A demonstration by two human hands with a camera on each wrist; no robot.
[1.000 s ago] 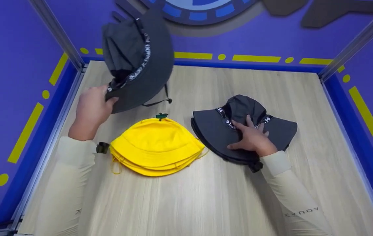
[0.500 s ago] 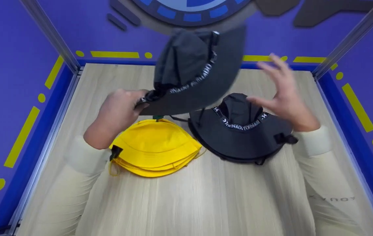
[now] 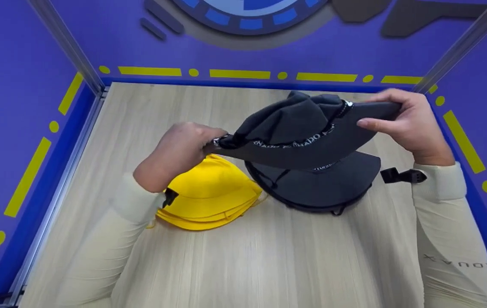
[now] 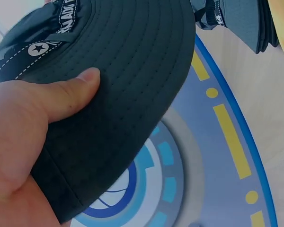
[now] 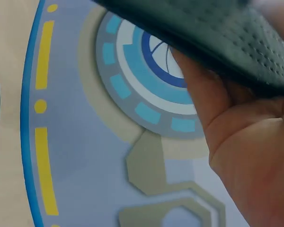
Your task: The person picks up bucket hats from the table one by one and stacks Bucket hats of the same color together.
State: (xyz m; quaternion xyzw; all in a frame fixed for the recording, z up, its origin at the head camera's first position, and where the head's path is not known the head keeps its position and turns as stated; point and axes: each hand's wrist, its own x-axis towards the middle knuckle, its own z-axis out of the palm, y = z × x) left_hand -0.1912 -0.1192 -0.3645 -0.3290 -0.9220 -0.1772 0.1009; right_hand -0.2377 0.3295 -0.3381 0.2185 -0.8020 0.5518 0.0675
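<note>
A dark grey bucket hat point(image 3: 295, 124) with a white-lettered band is held in the air between both hands. My left hand point(image 3: 179, 149) grips its brim at the left, and in the left wrist view the thumb point(image 4: 80, 90) lies along the brim's stitching. At the right end my right hand point(image 3: 419, 124) pinches the brim, thumb on the near side. Below the held hat lies a stack of dark grey hats point(image 3: 329, 188), its crown hidden. A stack of yellow bucket hats point(image 3: 209, 196) lies to the left, partly behind my left hand and wrist.
The hats lie on a light wooden table point(image 3: 243, 265). Purple-blue panels with yellow dashes point(image 3: 239, 73) stand around its back and sides, with metal posts point(image 3: 72, 51) at the back corners.
My left hand has carried the grey hat rightward, over the dark stack. My right hand has left that stack, risen, and taken hold of the held hat's right brim.
</note>
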